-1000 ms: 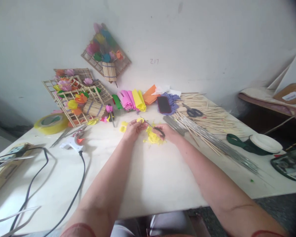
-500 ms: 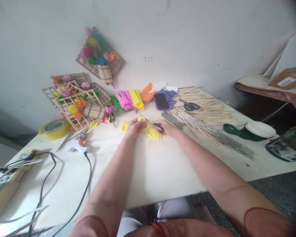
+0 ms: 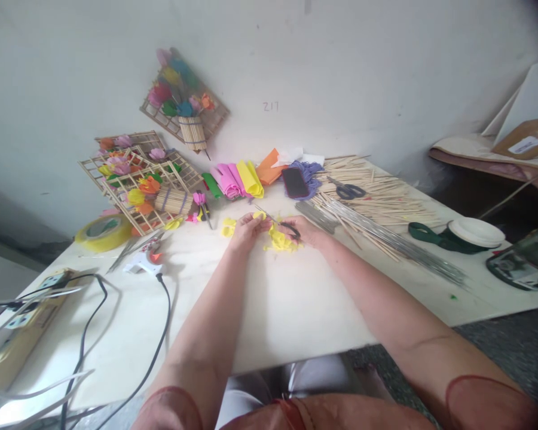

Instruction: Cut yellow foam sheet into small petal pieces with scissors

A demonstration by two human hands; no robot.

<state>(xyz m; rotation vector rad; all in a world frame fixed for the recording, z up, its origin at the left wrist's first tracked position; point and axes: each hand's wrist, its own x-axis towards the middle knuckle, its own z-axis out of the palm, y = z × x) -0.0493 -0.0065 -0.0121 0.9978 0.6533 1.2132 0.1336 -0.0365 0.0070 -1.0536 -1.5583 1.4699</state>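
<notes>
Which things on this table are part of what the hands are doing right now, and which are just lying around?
In hand: left hand pinching a yellow paper piece; right hand holding scissors at it; yellow scraps under both.
Lying about: tape roll, glue gun, phone, spare scissors on the sticks, wires, paper rolls.

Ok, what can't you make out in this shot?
Head view:
- Scissors: whether the blades are open; too small, and the handles are partly covered by the right hand.
- Yellow paper: its shape; mostly covered by the left hand.
- Power strip: cut off by the left edge.
</notes>
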